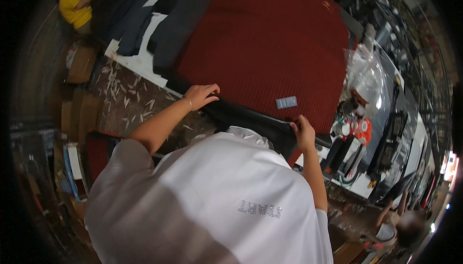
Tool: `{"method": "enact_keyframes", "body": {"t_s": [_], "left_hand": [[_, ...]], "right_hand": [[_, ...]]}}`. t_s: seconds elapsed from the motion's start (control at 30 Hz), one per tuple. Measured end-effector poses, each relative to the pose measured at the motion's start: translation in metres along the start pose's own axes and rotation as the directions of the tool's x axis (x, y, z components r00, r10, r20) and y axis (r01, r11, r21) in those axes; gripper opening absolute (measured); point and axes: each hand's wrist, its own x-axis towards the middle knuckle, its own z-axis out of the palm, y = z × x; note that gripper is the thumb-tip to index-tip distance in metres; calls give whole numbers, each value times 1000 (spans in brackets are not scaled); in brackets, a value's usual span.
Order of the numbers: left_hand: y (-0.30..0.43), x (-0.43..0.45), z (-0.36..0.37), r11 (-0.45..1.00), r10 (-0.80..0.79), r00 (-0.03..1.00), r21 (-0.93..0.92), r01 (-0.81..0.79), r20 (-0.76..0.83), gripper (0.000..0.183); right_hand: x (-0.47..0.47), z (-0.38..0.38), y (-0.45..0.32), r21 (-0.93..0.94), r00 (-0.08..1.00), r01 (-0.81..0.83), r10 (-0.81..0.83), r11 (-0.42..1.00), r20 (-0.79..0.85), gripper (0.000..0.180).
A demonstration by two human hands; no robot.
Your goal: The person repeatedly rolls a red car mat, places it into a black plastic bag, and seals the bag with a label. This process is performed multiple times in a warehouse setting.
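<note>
A large dark red ribbed sheet (pixel 267 47) lies over the worktable before me, with a small grey label or tag (pixel 286 102) on it close to the near edge. Black sheet material (pixel 246 114) hangs down along that edge towards my white shirt. My left hand (pixel 202 96) holds the black edge near its left corner, thumb and fingers closing on it. At the right, my right hand (pixel 303 130) pinches the same edge between thumb and fingers, just below the label.
Clear plastic bags (pixel 365 72), tape rolls (pixel 345 128) and an orange item (pixel 366 132) lie at the right. Dark cut pieces lie on white board (pixel 139 67) at the left. Scraps litter the floor (pixel 123 97). One person in yellow (pixel 76 11) stands far left, another (pixel 389 228) lower right.
</note>
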Motion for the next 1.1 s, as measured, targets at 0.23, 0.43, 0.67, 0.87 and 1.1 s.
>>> {"method": "enact_keyframes", "body": {"t_s": [0.23, 0.43, 0.67, 0.87, 1.1], "left_hand": [[-53, -35, -1, 886, 192, 971, 450, -110, -140, 31], [-49, -1, -30, 971, -207, 967, 153, 184, 151, 31], [-56, -4, 0, 841, 482, 844, 394, -371, -235, 46], [-35, -11, 5, 813, 494, 864, 403, -421, -93, 52], [-26, 10, 17, 927, 292, 934, 302, -222, -209, 32]], "right_hand": [[12, 9, 7, -331, 980, 180, -197, 926, -21, 20], [31, 16, 14, -436, 964, 140, -223, 889, -146, 21], [44, 25, 18, -545, 894, 234, -398, 805, -205, 15], [37, 28, 25, -580, 912, 191, -362, 792, -195, 16], [-27, 46, -28, -337, 872, -14, -154, 941, -465, 47]]}}
